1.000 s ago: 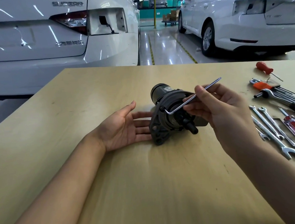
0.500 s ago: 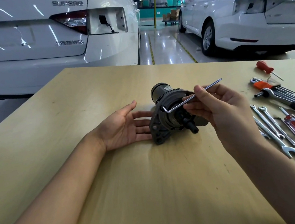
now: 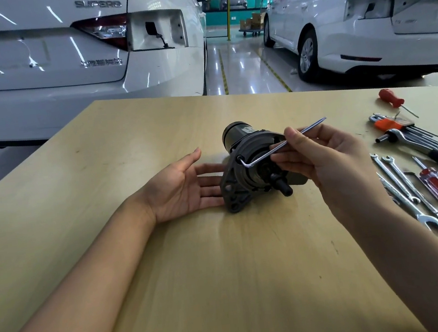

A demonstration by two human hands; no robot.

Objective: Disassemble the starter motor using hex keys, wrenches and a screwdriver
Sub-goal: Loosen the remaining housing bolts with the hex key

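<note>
Rightward, wrenches [image 3: 408, 192] near table [image 3: 169, 268] edge

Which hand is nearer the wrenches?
Right. The right hand, pinching the hex key, is just left of the wrenches; the left hand lies beyond the starter motor.

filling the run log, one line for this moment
step: hex bolt | right hand: pinches hex key | left hand: steadies starter motor
</note>
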